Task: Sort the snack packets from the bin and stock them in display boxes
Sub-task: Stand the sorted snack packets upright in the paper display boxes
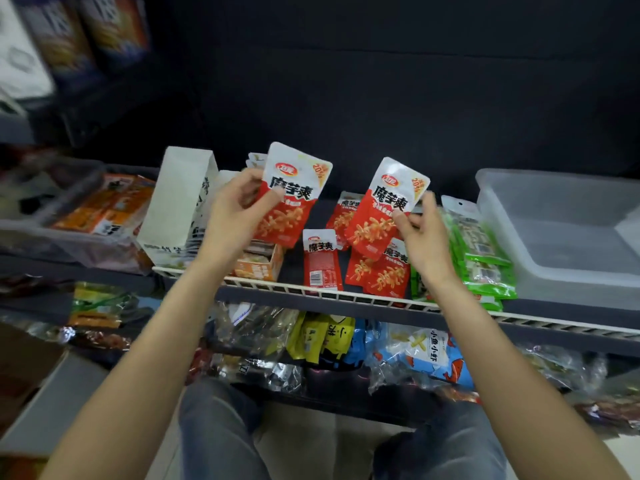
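Packets, red/white w/ black lettering: one in each hand, both held upright above the shelf. Left hand pinches a stack of packets, thumb on the front one, fingers curled behind; more packet edges fan out behind it at top left. Right hand pinches a single packet by its right edge, thumb on front, fingers behind; packet tilts slightly right.

Loose red packets lie flat on the dark shelf between the hands, approx. 4 visible, overlapping; one lies back side up w/ barcode showing, near the front rail.

Orange display box sits under the left hand, partly hidden by wrist. White carton stands just left of it, tilted. Green packets stacked just right of the right hand, touching the clear bin at far right. Another clear bin w/ orange packs at far left, blurred.

Lower shelf holds mixed bags: yellow, blue, clear wrappers. Knees in grey trousers at bottom.
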